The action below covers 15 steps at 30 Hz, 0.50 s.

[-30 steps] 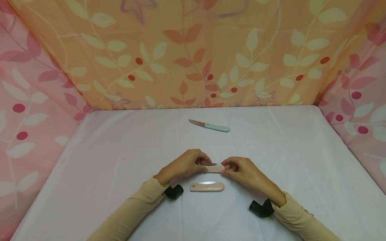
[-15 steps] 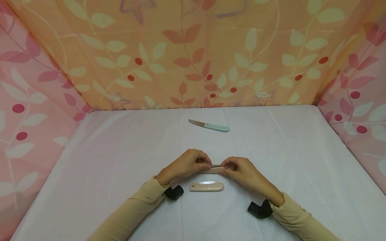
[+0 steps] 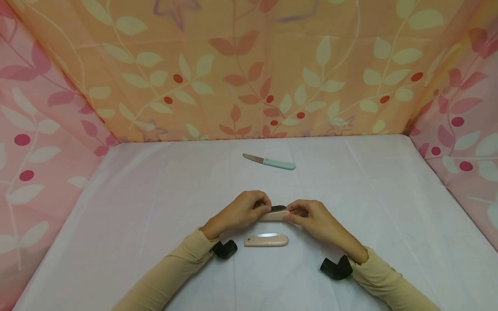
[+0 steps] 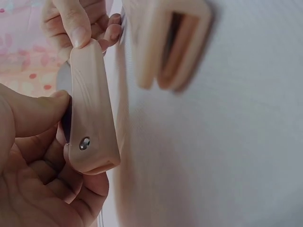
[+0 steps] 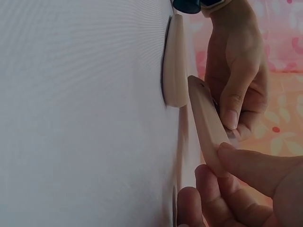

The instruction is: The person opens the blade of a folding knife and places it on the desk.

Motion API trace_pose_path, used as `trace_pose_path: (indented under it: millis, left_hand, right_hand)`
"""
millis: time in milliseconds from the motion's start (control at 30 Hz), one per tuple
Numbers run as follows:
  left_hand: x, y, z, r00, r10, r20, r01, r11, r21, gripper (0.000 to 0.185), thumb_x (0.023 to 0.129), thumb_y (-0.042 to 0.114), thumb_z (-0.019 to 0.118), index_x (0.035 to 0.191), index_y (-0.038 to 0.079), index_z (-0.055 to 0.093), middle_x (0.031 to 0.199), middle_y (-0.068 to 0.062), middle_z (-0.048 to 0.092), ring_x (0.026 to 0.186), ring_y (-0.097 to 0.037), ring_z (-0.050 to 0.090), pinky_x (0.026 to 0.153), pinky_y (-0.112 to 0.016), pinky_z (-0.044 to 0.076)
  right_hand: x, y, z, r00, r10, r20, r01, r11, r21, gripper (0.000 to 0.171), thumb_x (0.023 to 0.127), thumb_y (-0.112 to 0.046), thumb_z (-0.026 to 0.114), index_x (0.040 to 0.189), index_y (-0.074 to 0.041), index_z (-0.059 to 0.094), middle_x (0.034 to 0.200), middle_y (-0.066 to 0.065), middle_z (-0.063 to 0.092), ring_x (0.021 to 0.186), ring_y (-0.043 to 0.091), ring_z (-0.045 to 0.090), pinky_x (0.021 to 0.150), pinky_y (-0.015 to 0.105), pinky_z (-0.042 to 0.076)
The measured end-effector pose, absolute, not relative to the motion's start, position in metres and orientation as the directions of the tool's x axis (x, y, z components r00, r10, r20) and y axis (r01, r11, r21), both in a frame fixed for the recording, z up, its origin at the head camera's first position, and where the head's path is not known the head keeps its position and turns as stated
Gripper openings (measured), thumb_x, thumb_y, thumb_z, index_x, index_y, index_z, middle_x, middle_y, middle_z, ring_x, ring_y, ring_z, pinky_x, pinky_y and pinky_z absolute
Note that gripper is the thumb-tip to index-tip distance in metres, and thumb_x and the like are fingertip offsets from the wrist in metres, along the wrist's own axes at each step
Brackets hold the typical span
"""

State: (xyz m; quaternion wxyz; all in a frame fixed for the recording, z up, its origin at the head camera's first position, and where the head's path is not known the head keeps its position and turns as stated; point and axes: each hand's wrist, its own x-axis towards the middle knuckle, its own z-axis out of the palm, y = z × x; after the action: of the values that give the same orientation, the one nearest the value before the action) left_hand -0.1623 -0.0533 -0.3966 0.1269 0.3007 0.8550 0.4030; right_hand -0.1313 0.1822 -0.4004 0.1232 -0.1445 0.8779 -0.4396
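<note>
Both hands hold a beige folding knife [image 3: 272, 216] above the white cloth. My left hand [image 3: 244, 212] pinches its blade [image 4: 64, 79] near the pivot end, thumb on one face and the other fingers curled below. The rounded end of the handle is between the thumb and fingers of my right hand [image 3: 314, 217]. The blade stands partly out of the handle's slot and looks dark in the head view. Nearer the body, a second beige folding knife [image 3: 266, 240] lies folded on the cloth, a strip of its blade showing.
Farther back lies a folding knife with a mint-green handle [image 3: 279, 164], its blade out and pointing left. A white cloth [image 3: 175, 181] covers the table. Patterned fabric [image 3: 249, 86] closes off the back and both sides.
The blade of the held knife has swung higher out of its handle and turned from bright to dark. The left thumb has shifted from the handle up to the blade.
</note>
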Motion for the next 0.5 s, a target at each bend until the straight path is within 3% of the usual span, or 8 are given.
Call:
trace_pose_path:
  millis: [500]
  left_hand:
    - [-0.1663,-0.0537,-0.3970,-0.816,0.578,0.034,0.367,0.470,0.803,0.008,0.098,0.013,0.062,0.096,0.008,0.066,0.079,0.001,0.061,0.069,-0.007,0.052,0.063,-0.018,0.044]
  right_hand:
    - [-0.1333,0.1860,-0.3950,-0.928,-0.356,-0.108,-0.111,0.543,-0.833,0.024,0.093,-0.022,0.070,0.108,-0.003,0.070,0.092,0.006,0.074,0.076,0.013,0.061,0.062,0.022,0.047]
